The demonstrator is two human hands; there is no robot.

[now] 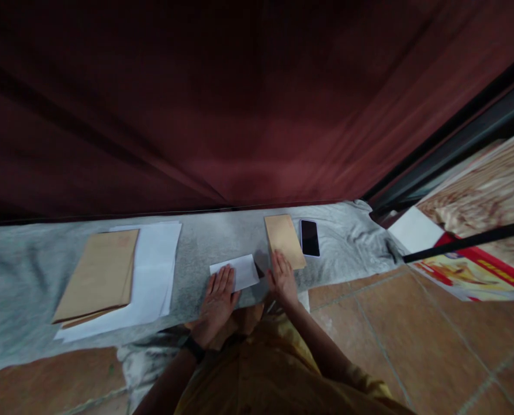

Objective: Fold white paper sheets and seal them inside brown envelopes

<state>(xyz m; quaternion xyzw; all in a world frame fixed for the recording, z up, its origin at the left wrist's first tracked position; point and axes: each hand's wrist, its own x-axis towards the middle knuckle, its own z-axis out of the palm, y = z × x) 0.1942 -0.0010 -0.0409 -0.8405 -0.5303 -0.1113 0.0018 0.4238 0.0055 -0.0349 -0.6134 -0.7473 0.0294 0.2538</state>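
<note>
A small folded sheet of white paper (244,273) lies on the grey cloth, and my left hand (220,297) rests flat on its left part with the fingers stretched out. To the right of it is a brown envelope (283,236), lying slightly tilted. The fingers of my right hand (283,281) lie extended on the lower part of this envelope, and the thumb points toward the white paper. Neither hand grips anything. Just right of the envelope is a phone (310,237) with a dark screen.
A stack of brown envelopes (98,274) lies on several white sheets (155,276) at the left. Grey cloth (205,230) covers the narrow surface, with a dark red curtain (239,115) behind. A red and yellow box (473,274) and a black bar (468,242) are at the right.
</note>
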